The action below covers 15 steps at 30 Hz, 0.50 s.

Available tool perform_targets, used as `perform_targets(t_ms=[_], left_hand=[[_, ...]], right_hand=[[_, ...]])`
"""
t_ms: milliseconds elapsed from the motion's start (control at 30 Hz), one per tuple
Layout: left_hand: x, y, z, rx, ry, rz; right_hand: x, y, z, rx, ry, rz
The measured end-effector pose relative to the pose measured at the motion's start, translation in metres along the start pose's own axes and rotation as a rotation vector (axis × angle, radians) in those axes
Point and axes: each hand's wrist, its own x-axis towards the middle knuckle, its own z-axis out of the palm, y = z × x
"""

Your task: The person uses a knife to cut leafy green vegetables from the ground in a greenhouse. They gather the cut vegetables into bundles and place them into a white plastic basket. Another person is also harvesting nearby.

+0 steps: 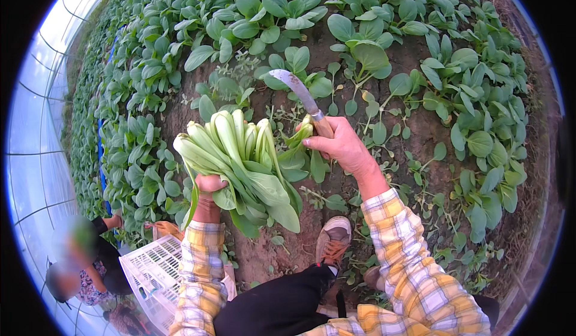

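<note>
A thick bunch of bok choy (238, 156) is gripped in my left hand (210, 187), its pale stem bases up and its leaves hanging down to the right. My right hand (344, 144) holds a small hooked harvesting knife (299, 88) by its wooden handle, the rust-spotted blade curving up to the left. Between the thumb and fingers of that same hand is a small bok choy plant (308, 130), its leaves drooping below. Part of my left hand is hidden behind the stems.
Growing bok choy (261, 16) surrounds the bare soil (288, 255). A white plastic crate (155, 268) stands at lower left, near an orange bag (167, 229). Other people (92, 264) crouch beyond it. A blue hose (101, 156) runs along the left rows; plastic greenhouse film (36, 133) rises behind.
</note>
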Motion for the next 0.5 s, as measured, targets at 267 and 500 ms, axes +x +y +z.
perform_targets(t_ms=[267, 500], left_hand=[[-0.005, -0.032, 0.002, 0.476, -0.123, -0.034], [0.020, -0.028, 0.007, 0.808, -0.060, -0.175]], right_hand=[[-0.014, 0.007, 0.030, 0.309, 0.031, -0.018], [-0.008, 0.020, 0.010, 0.041, 0.120, 0.122]])
